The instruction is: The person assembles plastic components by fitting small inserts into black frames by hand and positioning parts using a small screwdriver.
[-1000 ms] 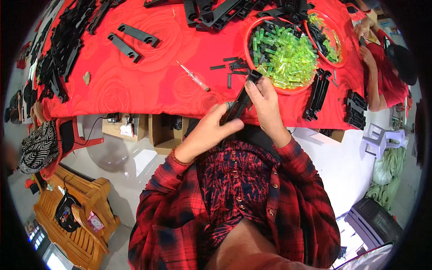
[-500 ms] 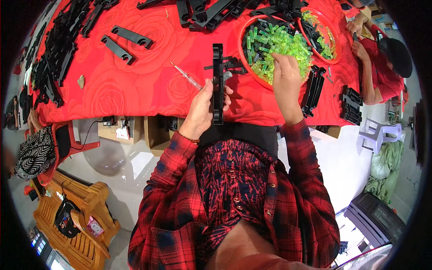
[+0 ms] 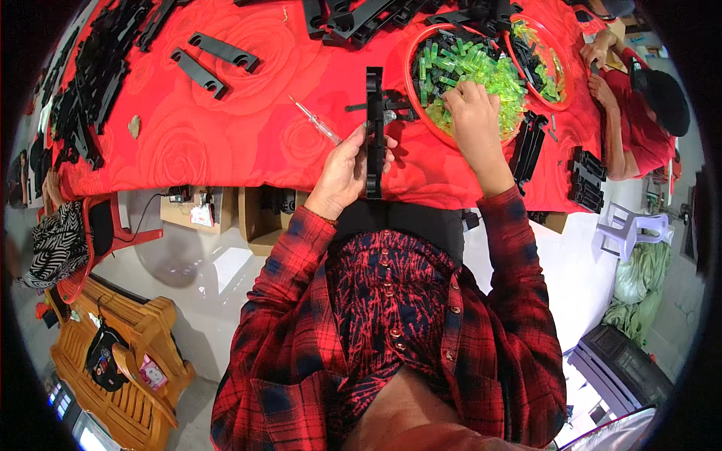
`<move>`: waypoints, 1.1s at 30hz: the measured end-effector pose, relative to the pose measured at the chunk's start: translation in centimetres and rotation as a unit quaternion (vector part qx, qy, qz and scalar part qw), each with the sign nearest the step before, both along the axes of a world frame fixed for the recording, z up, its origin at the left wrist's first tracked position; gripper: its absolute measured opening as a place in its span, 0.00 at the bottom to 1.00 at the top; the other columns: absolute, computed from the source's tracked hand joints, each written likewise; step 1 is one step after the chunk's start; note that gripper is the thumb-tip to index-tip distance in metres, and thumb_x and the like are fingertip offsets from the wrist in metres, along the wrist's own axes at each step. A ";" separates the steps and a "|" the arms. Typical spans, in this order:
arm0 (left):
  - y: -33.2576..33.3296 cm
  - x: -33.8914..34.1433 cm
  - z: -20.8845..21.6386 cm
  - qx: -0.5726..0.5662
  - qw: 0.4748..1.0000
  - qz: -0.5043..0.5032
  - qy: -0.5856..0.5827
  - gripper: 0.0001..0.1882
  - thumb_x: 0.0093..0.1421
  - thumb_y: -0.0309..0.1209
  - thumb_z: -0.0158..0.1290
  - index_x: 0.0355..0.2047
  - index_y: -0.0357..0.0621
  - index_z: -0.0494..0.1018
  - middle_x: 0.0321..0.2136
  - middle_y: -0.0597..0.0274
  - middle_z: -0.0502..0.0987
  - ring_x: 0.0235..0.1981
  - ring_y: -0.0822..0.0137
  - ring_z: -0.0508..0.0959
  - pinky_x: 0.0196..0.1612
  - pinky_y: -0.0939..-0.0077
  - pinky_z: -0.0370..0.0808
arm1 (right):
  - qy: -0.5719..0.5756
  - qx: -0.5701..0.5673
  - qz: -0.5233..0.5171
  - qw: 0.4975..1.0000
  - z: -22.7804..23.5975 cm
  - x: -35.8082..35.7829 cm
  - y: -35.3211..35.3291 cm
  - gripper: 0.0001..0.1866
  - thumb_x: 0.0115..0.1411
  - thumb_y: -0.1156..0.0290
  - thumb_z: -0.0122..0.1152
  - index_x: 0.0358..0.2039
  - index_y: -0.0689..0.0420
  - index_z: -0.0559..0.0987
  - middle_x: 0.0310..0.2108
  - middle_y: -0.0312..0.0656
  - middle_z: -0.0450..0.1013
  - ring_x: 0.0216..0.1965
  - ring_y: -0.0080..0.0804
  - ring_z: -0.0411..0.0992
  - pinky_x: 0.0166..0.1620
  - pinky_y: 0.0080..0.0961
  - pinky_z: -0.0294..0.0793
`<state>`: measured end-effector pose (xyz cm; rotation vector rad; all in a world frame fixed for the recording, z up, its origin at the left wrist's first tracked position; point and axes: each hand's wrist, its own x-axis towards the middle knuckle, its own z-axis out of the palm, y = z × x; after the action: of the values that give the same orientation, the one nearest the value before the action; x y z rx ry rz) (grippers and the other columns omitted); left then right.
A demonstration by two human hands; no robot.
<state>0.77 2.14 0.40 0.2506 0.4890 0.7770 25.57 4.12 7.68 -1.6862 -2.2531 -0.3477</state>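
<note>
My left hand (image 3: 340,174) is closed around a long, narrow black plastic bar (image 3: 374,135) with cutouts, held upright on edge at the table's front edge. My right hand (image 3: 477,120) is down at the pile of small translucent green tubes (image 3: 470,66) in a round red basket (image 3: 410,75). Its fingers are bent together, and whatever they pinch is hidden. Left of the bar lies a screwdriver (image 3: 316,120) with a clear handle. Just beyond the bar are some small black parts (image 3: 398,111) on the red cloth.
A second red basket (image 3: 569,79) holds more green and black pieces. Black bars (image 3: 199,74) lie at the left, with heaps along the far and left edges. More black bars (image 3: 528,150) stand right of the basket. At the right sits a person in red (image 3: 643,135).
My right hand has lowered into the green tubes, its fingers now among them. My left hand and the black bar have shifted slightly right and away from me in the picture.
</note>
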 end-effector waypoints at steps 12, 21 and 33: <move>-0.2 -0.4 -0.8 0.034 0.998 -0.014 -0.056 0.21 0.75 0.40 0.39 0.59 0.41 0.65 0.48 0.50 0.76 0.43 0.62 0.79 0.46 0.65 0.79 | 0.051 -0.056 -0.016 0.997 0.6 -0.8 -0.3 0.07 0.60 0.75 0.53 0.40 0.57 0.74 0.38 0.44 0.72 0.43 0.43 0.71 0.44 0.39 0.65; -0.4 -0.2 -1.0 0.031 0.994 -0.006 -0.100 0.22 0.74 0.38 0.42 0.63 0.41 0.63 0.52 0.58 0.75 0.46 0.65 0.79 0.49 0.70 0.78 | 0.417 -0.186 0.107 0.883 3.6 -5.7 -2.2 0.15 0.67 0.78 0.49 0.52 0.58 0.76 0.40 0.44 0.74 0.42 0.38 0.72 0.47 0.30 0.69; -0.3 0.0 -0.7 0.046 0.995 0.003 -0.093 0.24 0.72 0.36 0.46 0.64 0.40 0.62 0.54 0.61 0.73 0.51 0.61 0.77 0.56 0.68 0.74 | 0.442 -0.215 0.077 0.868 2.3 -7.2 -3.9 0.11 0.68 0.78 0.51 0.49 0.61 0.76 0.39 0.42 0.73 0.44 0.29 0.72 0.48 0.28 0.73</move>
<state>0.73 1.83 -0.31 0.2588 0.2796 0.8215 18.34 0.20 9.93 -1.3798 -1.7654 0.8636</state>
